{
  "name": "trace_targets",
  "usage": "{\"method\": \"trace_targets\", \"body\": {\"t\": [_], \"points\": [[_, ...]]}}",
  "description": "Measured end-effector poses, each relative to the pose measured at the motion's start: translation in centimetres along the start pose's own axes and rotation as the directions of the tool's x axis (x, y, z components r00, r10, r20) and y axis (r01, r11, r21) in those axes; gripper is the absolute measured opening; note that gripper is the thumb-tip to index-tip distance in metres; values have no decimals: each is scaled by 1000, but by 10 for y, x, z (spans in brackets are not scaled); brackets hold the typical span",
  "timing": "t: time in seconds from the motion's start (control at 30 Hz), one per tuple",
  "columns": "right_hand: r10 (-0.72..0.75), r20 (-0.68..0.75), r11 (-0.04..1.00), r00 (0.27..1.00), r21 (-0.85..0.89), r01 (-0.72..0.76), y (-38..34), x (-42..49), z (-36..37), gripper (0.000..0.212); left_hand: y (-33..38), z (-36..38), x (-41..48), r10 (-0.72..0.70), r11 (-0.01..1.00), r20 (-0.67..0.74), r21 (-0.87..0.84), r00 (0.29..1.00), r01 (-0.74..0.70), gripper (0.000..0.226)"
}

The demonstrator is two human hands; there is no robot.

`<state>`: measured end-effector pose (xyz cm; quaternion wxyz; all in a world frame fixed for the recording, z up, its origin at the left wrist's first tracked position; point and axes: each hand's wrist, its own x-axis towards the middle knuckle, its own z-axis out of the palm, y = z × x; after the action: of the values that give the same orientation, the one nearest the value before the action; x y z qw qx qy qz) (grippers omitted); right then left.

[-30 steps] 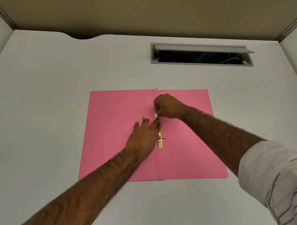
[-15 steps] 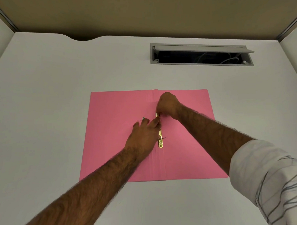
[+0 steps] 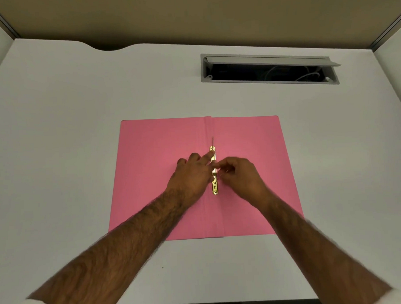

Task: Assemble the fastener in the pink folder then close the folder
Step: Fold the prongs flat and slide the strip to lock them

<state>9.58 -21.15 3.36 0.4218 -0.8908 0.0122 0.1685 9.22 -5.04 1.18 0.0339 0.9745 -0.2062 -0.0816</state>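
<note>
The pink folder (image 3: 163, 153) lies open and flat on the white desk. A gold fastener bar (image 3: 214, 189) runs along its centre fold, and a thin metal prong (image 3: 213, 141) pokes out past the bar's far end. My left hand (image 3: 191, 175) rests flat on the left leaf, its fingers spread and a fingertip pressing on the upper part of the bar. To the right of the fold, my right hand (image 3: 240, 176) has its fingertips pinched together against the middle of the bar. The hands hide the bar's middle section.
A grey cable tray (image 3: 269, 68) with its lid raised is set into the desk at the back right. The desk's (image 3: 56, 135) front edge runs just below my forearms. Partition walls close off the back and both sides.
My right hand has come from the bar's far end toward me to its middle, uncovering the far end and the prong. My left hand has stayed on the bar.
</note>
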Motion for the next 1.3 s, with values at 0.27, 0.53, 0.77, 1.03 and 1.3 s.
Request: {"method": "trace_targets", "body": {"t": [0.27,0.53,0.77,1.03,1.3], "points": [[5,-134,999,991,43,1,16,-37,29,25,-2,-4,-1,13,1000,55,8,998,-14,56],[-70,-213,997,975,-56,59,17,-41,39,15,-2,-3,-1,21,1000,77,-10,997,-20,57],[-66,-152,995,986,-85,54,12,-31,34,13,-1,-7,-1,30,999,140,-29,990,-27,66],[-173,-199,967,965,-222,128,21,-38,37,16,-2,-14,0,37,999,164,-25,986,-34,70],[-378,-131,816,916,-514,263,28,-55,48,7,-2,-6,-2,29,999,148,-18,989,-27,70]]}}
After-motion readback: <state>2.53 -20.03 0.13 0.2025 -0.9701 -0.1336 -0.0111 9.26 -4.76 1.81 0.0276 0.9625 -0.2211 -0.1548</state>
